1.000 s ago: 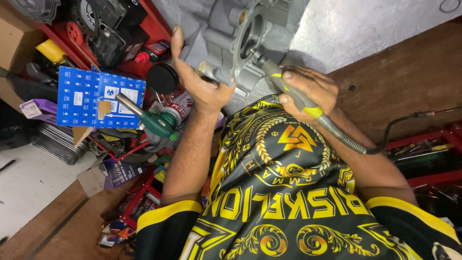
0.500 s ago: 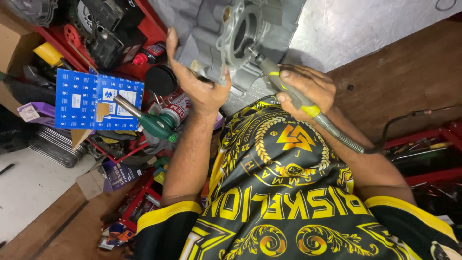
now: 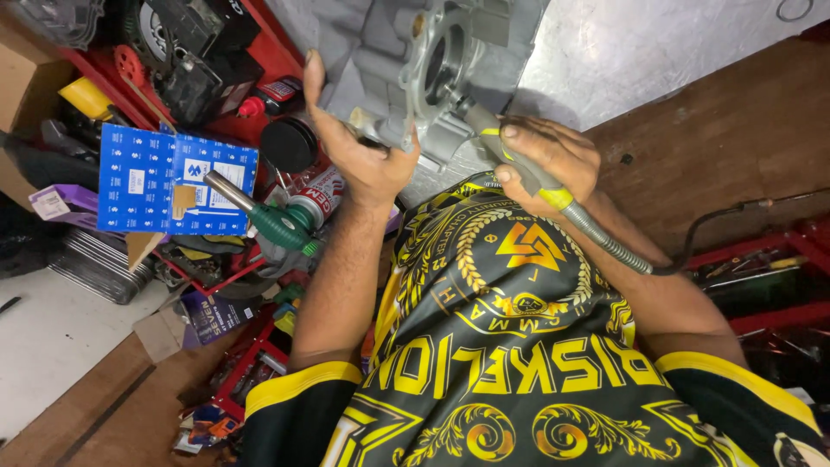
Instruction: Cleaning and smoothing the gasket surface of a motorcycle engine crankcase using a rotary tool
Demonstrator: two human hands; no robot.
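Fingers of your left hand (image 3: 359, 151) clamp the lower edge of the grey metal engine casing (image 3: 415, 69), raised over your lap. Your right hand (image 3: 549, 156) closes around the rotary tool handpiece (image 3: 510, 160), its tip at the casing's round bore.

Blue carton (image 3: 177, 183), green torch (image 3: 275, 220), round black lid (image 3: 289, 143), red rack (image 3: 251, 363), grey metal sheet (image 3: 640, 52)

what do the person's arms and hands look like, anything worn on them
Both hands are bare, with no gloves, rings or watch showing: the left hand and the right hand. The forearms are uncovered too. Each arm ends in a short black sleeve with a yellow band at the hem, the left sleeve and the right sleeve, part of a black jersey with gold ornamental print.
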